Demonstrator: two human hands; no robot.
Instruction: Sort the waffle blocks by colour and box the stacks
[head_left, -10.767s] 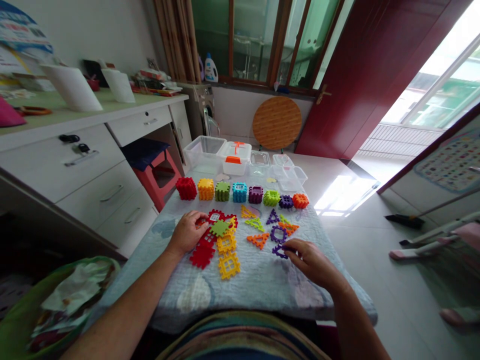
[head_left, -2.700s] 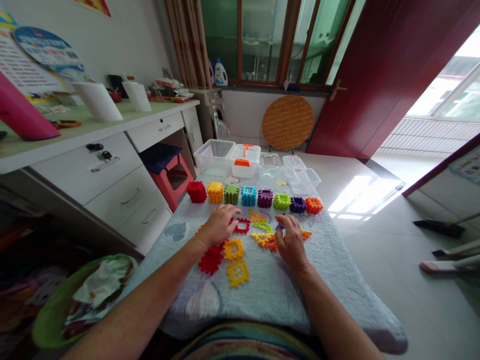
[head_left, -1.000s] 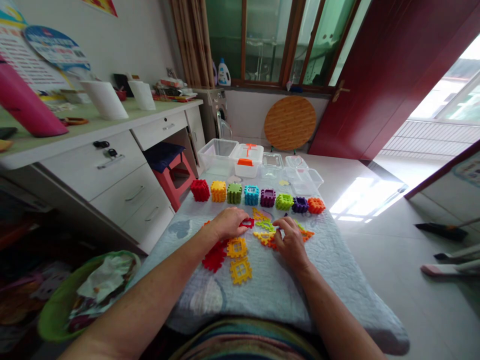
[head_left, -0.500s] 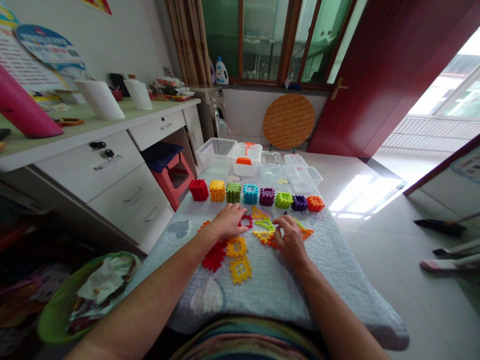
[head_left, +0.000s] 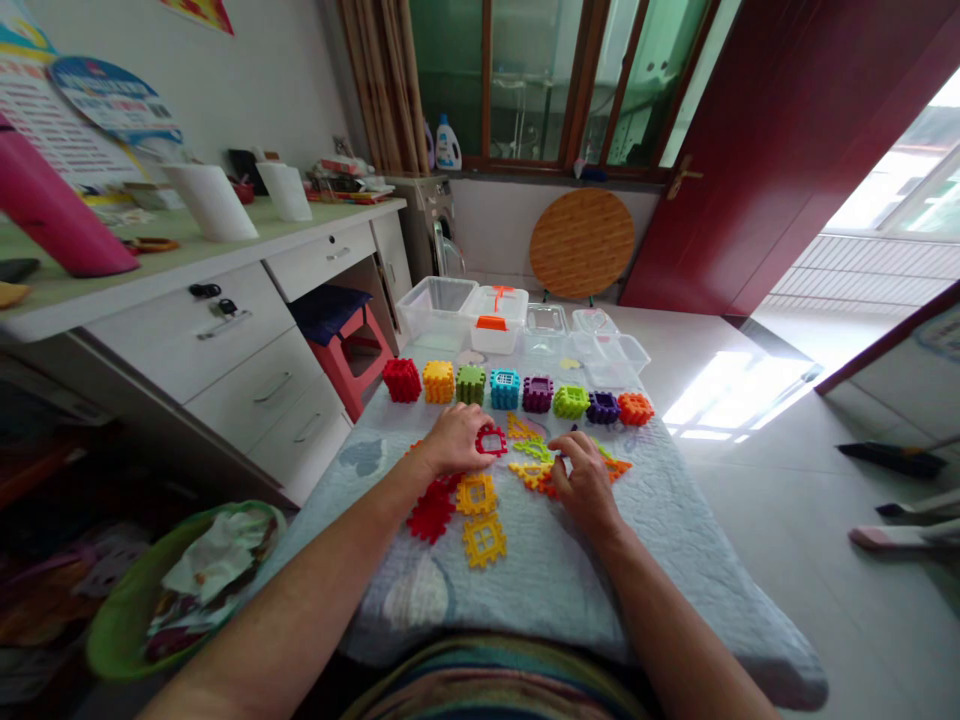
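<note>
My left hand (head_left: 456, 438) has its fingers and thumb closed on the edge of a red toothed plastic building tile (head_left: 491, 441) with an opening in its middle. Just below it lie solid red tiles (head_left: 432, 512) and two yellow window tiles (head_left: 484, 540). My right hand (head_left: 586, 475) is curled, thumb and forefinger close together over a pile of triangular tiles; what they pinch is hidden. Yellow (head_left: 529, 472), lime green (head_left: 533, 449) and orange (head_left: 619, 467) triangles show around it. Part of an orange tile peeks out behind my left wrist.
Behind the hands stands a row of stacked tiles by colour, from red (head_left: 402, 381) to orange (head_left: 636, 409). Farther back are clear plastic boxes (head_left: 437, 300), one with an orange-handled lid (head_left: 499, 304). A pale blue cloth (head_left: 570, 600) covers the table.
The view has shifted slightly. The red tile at my left fingertips shows more of its frame now. My right hand stays over the triangles with little movement.
</note>
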